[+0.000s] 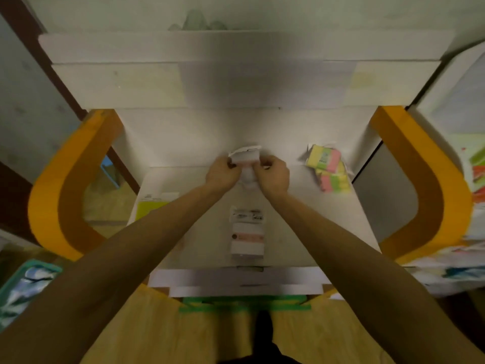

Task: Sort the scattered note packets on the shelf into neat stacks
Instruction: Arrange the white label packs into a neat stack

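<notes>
Lime packet (pixel 149 208) alone at frame's left, partly under forearm. Centre: left hand (pixel 223 174) and right hand (pixel 273 174), fingers curled, pinch white packet (pixel 245 155) together above shelf (pixel 301 232), label end pointing away. Below, white-pink packets (pixel 247 236) stacked, long axis toward viewer. Right: pastel packets (pixel 329 168) overlapping, skewed. Sorting roughly midway.

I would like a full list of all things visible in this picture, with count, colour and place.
held packet: one, white, mid-shelf, between both hands
pale packet: one, white and pink, shelf centre, nearer the person
multicolour packets: several, yellow, pink, green, shelf right
yellow-green packet: one, shelf left, partly hidden by the arm
shelf: one, white
side panels: two, orange, left and right of the shelf
basket: one, teal, lower left
hands: left and right, both gripping the held packet
</notes>
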